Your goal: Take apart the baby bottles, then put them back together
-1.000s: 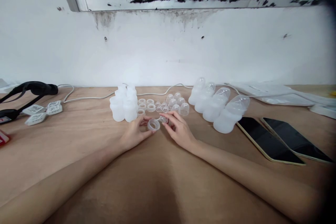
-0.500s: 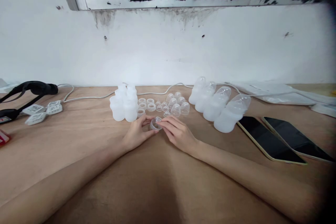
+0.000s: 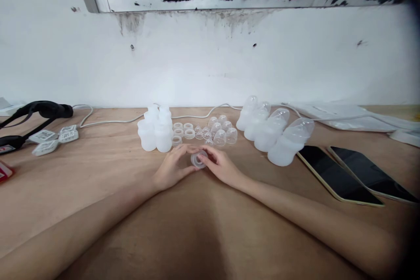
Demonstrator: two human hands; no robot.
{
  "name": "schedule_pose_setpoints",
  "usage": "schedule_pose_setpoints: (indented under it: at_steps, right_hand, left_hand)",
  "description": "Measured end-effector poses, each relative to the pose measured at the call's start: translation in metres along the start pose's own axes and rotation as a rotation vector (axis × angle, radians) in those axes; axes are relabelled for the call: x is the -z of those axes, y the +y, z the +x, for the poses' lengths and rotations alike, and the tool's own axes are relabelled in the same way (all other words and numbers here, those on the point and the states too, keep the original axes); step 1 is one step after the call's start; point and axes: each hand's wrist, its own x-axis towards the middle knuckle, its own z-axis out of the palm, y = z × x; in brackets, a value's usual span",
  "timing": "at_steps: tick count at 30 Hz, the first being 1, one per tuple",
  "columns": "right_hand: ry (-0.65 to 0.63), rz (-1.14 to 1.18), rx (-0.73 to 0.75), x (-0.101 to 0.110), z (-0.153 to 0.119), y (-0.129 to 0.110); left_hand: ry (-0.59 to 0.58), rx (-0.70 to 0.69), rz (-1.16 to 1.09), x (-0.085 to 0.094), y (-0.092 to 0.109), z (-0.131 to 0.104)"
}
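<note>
Left hand point(image 3: 172, 167), right hand point(image 3: 223, 167) around ring point(image 3: 196, 162) edge, phones point(image 3: 337, 175) well apart

Centre frame: I count one translucent ring point(image 3: 194, 160), held by left hand point(image 3: 171, 169) and right hand point(image 3: 222, 167). Above: loose rings point(image 3: 189, 137), clear domes point(image 3: 231, 136). Left of these: milky bottles point(image 3: 163, 138). Right of centre: four dome-capped bottles point(image 3: 266, 138). Far right: two phones point(image 3: 337, 176).

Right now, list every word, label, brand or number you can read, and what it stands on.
No text can be read.
Small white boxes: printed labels, too small.
Black strapped gear: pale label, too small.
Red item, left edge: any marking too blurred.
</note>
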Motion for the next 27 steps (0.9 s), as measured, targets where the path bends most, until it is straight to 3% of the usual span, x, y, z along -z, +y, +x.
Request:
schedule_pose_setpoints:
  at_steps: [4, 10, 15, 21, 27]
  right_hand:
    - [-0.028, 0.091, -0.061, -0.001, 0.002, 0.003]
    - [-0.013, 0.063, -0.052, 0.001, 0.001, -0.001]
    - [-0.009, -0.023, -0.018, -0.001, 0.000, -0.005]
    - [-0.013, -0.133, 0.052, -0.002, -0.002, -0.005]
    - [-0.064, -0.159, -0.003, -0.001, 0.001, -0.004]
  left_hand:
    - [-0.008, 0.041, 0.026, -0.001, 0.000, 0.000]
    - [-0.057, 0.257, -0.223, -0.006, -0.010, 0.002]
    - [0.010, 0.366, -0.280, -0.010, -0.012, 0.004]
    - [0.007, 0.405, -0.314, -0.013, -0.009, 0.007]
    - [0.025, 0.442, -0.429, -0.012, -0.009, 0.007]
